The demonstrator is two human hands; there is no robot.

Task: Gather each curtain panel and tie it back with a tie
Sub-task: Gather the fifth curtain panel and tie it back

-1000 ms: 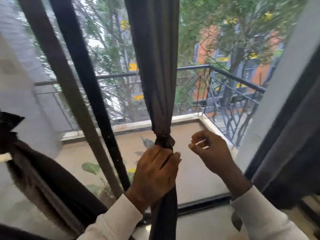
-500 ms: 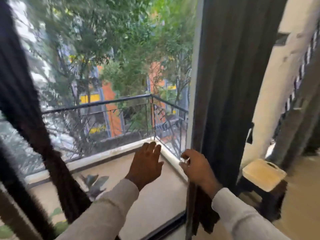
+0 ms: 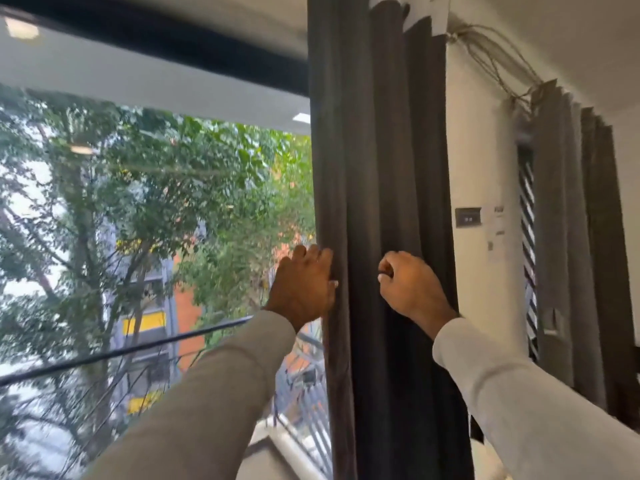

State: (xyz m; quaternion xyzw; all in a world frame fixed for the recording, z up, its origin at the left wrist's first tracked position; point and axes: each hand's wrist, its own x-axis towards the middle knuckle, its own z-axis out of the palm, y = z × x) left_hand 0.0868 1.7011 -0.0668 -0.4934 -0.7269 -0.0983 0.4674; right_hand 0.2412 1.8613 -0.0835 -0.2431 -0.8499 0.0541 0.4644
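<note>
A dark grey curtain panel (image 3: pixel 367 168) hangs loose in long folds at the right edge of the window. My left hand (image 3: pixel 303 285) is on its left edge at about mid height, fingers curled round the hem. My right hand (image 3: pixel 410 285) is a closed fist pressed into a fold on the panel's right side. A small dark loop shows at its fingertips; I cannot tell what it is. No tie is visible around this panel.
A large window pane (image 3: pixel 156 202) fills the left, with trees and a balcony railing (image 3: pixel 138 351) outside. A white wall pillar (image 3: pixel 485 150) with a switch plate (image 3: pixel 468 217) stands right of the panel. Another grey curtain (image 3: pixel 568 237) hangs further right.
The view has swung right and up, away from the knotted middle curtain. My left hand let go of that knot, and both hands now rest on the right-hand panel.
</note>
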